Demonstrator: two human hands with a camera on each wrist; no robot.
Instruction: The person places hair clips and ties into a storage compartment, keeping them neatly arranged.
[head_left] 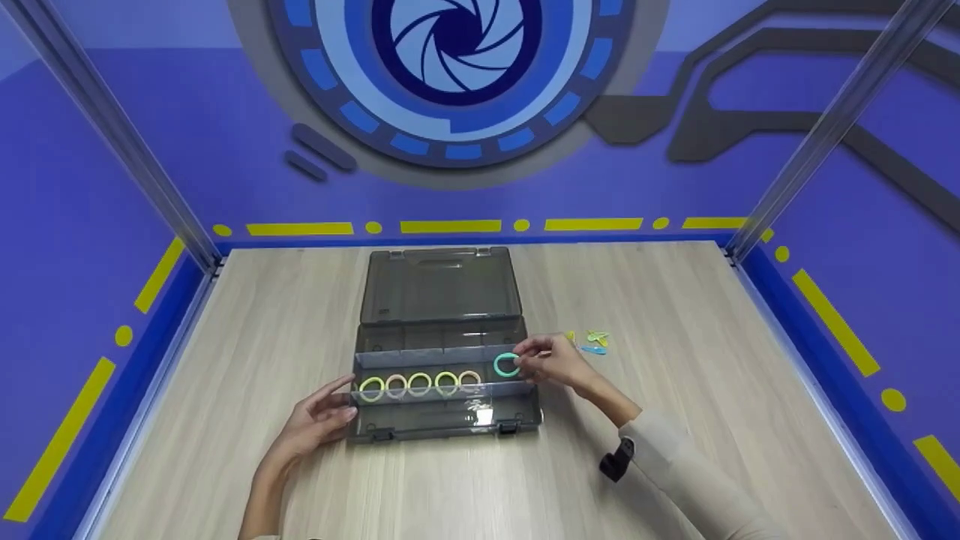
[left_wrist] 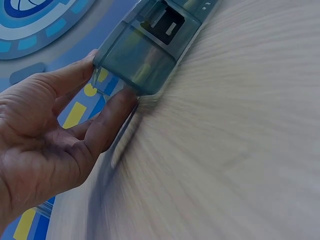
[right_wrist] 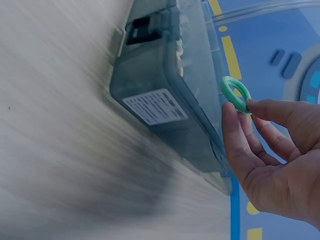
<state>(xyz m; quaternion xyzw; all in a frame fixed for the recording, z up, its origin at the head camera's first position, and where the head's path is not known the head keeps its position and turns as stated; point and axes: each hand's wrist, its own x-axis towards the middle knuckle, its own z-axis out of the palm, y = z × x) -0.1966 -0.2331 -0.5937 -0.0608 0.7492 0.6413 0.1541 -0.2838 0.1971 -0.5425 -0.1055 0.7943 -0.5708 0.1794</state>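
A grey see-through plastic box (head_left: 444,433) stands with its lid (head_left: 440,285) folded back. Several yellow and pinkish hair ties (head_left: 419,385) line up in a row in its middle compartment. Between thumb and fingertips, my right hand (head_left: 555,361) pinches a green hair tie (right_wrist: 235,94) above the right end of that compartment. At the box's left end, my left hand (head_left: 319,416) touches the wall, fairly straight fingers at the rim and lower side, also seen in the left wrist view.
Small yellow, green and blue hair clips (head_left: 596,343) lie on the wooden table (head_left: 645,300) to the right of the box. Blue panels (head_left: 225,150) with yellow marks enclose the table at the back and sides. A white label (right_wrist: 155,107) is on the box's right end.
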